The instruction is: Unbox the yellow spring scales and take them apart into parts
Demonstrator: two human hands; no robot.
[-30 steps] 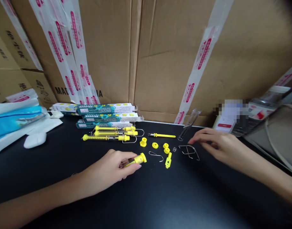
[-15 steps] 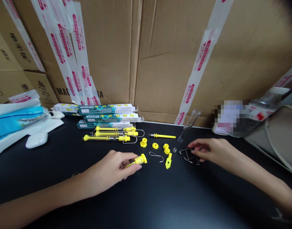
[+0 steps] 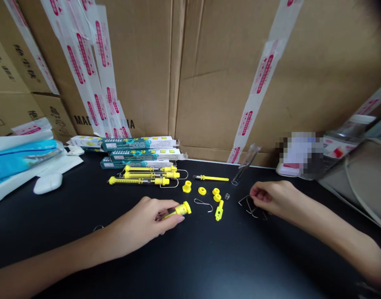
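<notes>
My left hand [image 3: 146,218] is wrapped around a spring scale [image 3: 181,209]; its yellow capped end sticks out past my fingertips, while the rest is hidden in the palm. With thumb and fingers pinched, my right hand [image 3: 276,197] holds bent metal wire hooks [image 3: 250,209], which overlap on the black table. Between the hands lie a wire hook [image 3: 203,203], a slotted yellow piece [image 3: 219,211], a small spring [image 3: 227,196], a yellow cap [image 3: 187,187], a yellow ring [image 3: 202,191] and two small yellow parts [image 3: 216,195].
Several assembled spring scales [image 3: 143,175] lie left of centre, before stacked narrow boxes [image 3: 140,155]. Farther back are a yellow rod [image 3: 213,178] and a clear tube [image 3: 244,166]. A white case [image 3: 48,183] is at left, a plastic bottle [image 3: 340,141] at right. Cardboard [image 3: 221,95] stands behind.
My right hand has moved slightly right, its fingers drawn closer together, and the wire hooks have shifted right with it. My left hand still holds the spring scale in the same place.
</notes>
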